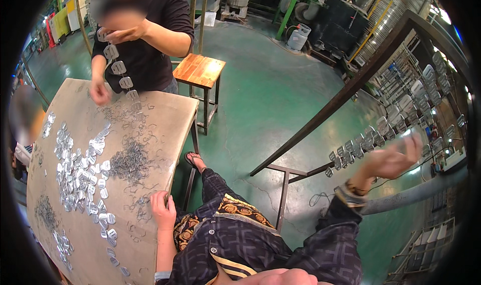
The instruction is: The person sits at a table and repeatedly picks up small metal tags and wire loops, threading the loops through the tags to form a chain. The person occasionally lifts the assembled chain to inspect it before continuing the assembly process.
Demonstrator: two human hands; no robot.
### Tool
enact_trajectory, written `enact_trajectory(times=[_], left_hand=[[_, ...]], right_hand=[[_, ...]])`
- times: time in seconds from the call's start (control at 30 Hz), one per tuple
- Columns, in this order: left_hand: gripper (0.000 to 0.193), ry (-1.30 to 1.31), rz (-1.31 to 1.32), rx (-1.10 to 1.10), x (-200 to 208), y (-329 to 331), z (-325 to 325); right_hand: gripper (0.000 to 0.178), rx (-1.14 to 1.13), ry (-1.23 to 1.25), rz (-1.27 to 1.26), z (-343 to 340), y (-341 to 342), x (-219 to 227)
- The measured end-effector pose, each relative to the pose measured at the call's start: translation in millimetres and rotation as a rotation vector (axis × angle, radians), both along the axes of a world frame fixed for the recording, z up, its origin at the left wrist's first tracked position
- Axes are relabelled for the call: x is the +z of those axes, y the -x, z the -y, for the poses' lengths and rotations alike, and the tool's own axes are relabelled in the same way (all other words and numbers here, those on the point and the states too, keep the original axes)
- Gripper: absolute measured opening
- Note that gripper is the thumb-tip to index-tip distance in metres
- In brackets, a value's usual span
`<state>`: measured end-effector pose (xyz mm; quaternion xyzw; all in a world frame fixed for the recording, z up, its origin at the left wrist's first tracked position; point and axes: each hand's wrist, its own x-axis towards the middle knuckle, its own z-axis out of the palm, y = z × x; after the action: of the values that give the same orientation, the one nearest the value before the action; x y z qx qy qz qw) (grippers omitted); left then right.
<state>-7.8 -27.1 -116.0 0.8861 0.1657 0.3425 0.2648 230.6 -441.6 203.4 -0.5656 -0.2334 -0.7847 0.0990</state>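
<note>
My left hand (163, 211) rests at the right edge of the table (175, 107), fingers curled. Something small and dark shows by its thumb, too small to name. Out to the right, my right hand (393, 157) is raised beside a dark metal rack (345, 92); motion smears its fingers, so any hold is hidden. Close by hang strings of small silvery metal plates (368, 137). On the table lie a spread of similar loose plates (80, 172) and a tangled heap of thin wire hooks (131, 160), the heap nearer my left hand.
Across the table a co-worker in dark clothes holds up a hanging chain of plates (118, 68). A wooden stool (199, 70) stands past the table's corner. Another person is at the far left. A gas cylinder (299, 37) and machinery stand at the back.
</note>
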Motion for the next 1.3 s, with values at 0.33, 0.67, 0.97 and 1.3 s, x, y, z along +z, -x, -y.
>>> enact_trajectory(times=[0.33, 0.67, 0.97, 1.3], left_hand=[[0.019, 0.087, 0.071, 0.08, 0.0, 3.3, -4.1], [0.015, 0.212, 0.103, 0.269, 28.5, 47.7, -31.5], [0.038, 0.113, 0.129, 0.613, 30.1, -7.1, -130.4], [0.02, 0.199, 0.154, 0.216, 41.2, -62.3, -131.4]], right_hand=[[0.017, 0.807, 0.633, -1.106, -213.7, 23.6, -179.0], [0.022, 1.074, 0.57, -1.481, -358.7, 71.8, -299.4], [0.061, 0.856, 0.664, -1.405, -449.8, 55.5, -321.1], [0.057, 0.814, 0.651, -1.54, -453.5, 49.7, -328.1]])
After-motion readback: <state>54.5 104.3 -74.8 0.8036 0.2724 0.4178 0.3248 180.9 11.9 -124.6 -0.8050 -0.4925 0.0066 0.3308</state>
